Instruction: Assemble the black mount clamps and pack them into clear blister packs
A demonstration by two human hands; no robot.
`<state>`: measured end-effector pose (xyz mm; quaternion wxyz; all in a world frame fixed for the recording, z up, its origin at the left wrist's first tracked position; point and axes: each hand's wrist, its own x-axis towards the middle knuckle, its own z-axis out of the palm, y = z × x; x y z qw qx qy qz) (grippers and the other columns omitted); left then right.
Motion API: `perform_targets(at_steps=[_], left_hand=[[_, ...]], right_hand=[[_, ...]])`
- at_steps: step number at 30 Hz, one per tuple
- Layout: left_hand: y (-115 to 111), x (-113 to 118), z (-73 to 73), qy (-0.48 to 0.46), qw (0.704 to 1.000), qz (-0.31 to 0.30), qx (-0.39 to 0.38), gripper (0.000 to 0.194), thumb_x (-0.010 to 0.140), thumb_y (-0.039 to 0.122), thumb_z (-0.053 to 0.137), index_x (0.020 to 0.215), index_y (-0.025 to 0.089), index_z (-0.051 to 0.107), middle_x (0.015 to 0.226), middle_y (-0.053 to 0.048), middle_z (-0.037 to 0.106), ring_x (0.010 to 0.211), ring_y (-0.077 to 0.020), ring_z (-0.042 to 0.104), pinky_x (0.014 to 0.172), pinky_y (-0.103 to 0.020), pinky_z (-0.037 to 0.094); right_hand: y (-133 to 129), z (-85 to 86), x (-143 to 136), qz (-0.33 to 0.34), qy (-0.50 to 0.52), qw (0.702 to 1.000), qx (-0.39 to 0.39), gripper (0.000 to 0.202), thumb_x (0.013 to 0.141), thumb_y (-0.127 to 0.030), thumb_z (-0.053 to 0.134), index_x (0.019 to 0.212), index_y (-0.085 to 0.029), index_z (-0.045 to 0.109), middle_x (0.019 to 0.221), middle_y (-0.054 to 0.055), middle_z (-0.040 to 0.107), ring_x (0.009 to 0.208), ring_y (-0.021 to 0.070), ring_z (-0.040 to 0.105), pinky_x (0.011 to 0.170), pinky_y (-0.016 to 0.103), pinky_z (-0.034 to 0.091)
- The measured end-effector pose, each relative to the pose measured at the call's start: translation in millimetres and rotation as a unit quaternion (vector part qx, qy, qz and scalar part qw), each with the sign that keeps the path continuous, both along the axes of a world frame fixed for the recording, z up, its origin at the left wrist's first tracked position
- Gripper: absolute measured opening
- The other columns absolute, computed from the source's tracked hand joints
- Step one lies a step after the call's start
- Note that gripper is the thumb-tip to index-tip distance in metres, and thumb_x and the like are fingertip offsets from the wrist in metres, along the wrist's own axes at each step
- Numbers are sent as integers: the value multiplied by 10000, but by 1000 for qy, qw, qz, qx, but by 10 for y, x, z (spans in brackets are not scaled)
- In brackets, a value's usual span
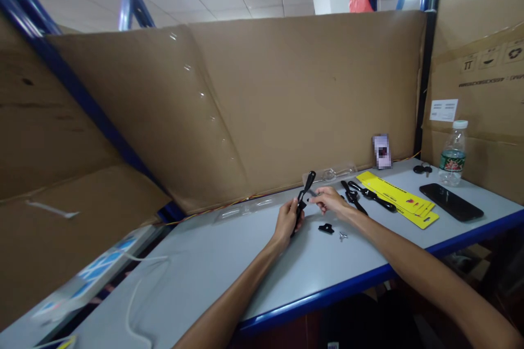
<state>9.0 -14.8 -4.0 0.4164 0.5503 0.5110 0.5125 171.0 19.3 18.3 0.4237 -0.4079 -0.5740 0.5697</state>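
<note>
My left hand point(287, 219) is closed round a black spokeshave point(310, 181), held upright over the table with one handle pointing up. Just right of it, my right hand point(329, 200) pinches a small flat grey metal blade point(313, 193) close to the spokeshave's middle. Fingers partly cover both the blade and the tool's lower handle. On the table below lie a black cap piece point(326, 228) and a silver wing screw point(343, 236). Two more black spokeshaves, one nearer point(352, 196) and one farther right point(372, 196), rest beyond my right forearm.
Yellow packaging cards point(399, 202), a black phone point(451, 202), a water bottle point(452, 158) and keys point(422, 169) lie to the right. Another phone point(382, 151) leans against the cardboard wall point(311, 92). Clear plastic packaging point(245, 209) lies along the back; a power strip point(98, 267) is at left.
</note>
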Motion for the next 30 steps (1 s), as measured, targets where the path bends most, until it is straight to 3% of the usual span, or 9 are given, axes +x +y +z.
perform_targets(at_steps=[3,6,9,14,20,27,30], left_hand=[[11,-6,-13,-6,1000,-8,-4,590,802,759,501,654,189,525,489,23,511,343,-79,385,335,-205,247],[26,-12,-32,-6,1000,-17,-19,627,807,770,483,610,178,542,475,12,500,348,-82,380,341,-210,240],[30,-5,-45,-9,999,-22,-30,640,806,769,478,588,172,546,462,7,487,352,-82,371,344,-208,215],[2,31,-20,-45,998,-39,-38,584,794,713,542,618,157,574,503,-3,513,387,-78,381,364,-200,231],[-85,100,33,-96,990,-83,-52,457,774,618,641,723,171,560,611,14,551,433,-69,413,380,-185,262],[-119,136,54,-74,987,-127,-57,422,731,551,737,822,184,550,554,69,481,380,-32,290,384,-170,113],[-100,129,45,-64,990,-115,-40,454,716,590,727,769,184,531,506,74,462,358,-30,256,383,-182,102]], right_hand=[[2,8,5,-13,-13,1000,11,224,773,-181,727,679,-179,524,510,-77,484,449,69,471,389,149,398],[-31,34,19,23,-11,999,-31,138,912,-206,571,786,-190,515,589,-40,608,473,103,574,424,184,467],[-62,33,21,53,-29,998,-35,148,983,-232,471,841,-200,491,504,-56,590,360,101,516,404,189,456],[-40,-21,-8,89,-17,995,-45,145,934,-185,574,827,-192,476,539,-25,648,380,102,546,457,196,500],[-15,-58,-13,82,-38,995,-43,194,924,-298,642,889,-191,484,576,-3,682,362,109,540,389,189,438],[-16,-65,-50,26,-30,999,2,228,883,-291,694,802,-185,510,443,-82,529,335,72,431,350,162,331],[-32,-1,-32,32,-2,999,-20,252,838,-288,740,794,-185,515,480,-75,555,362,73,455,379,173,382]])
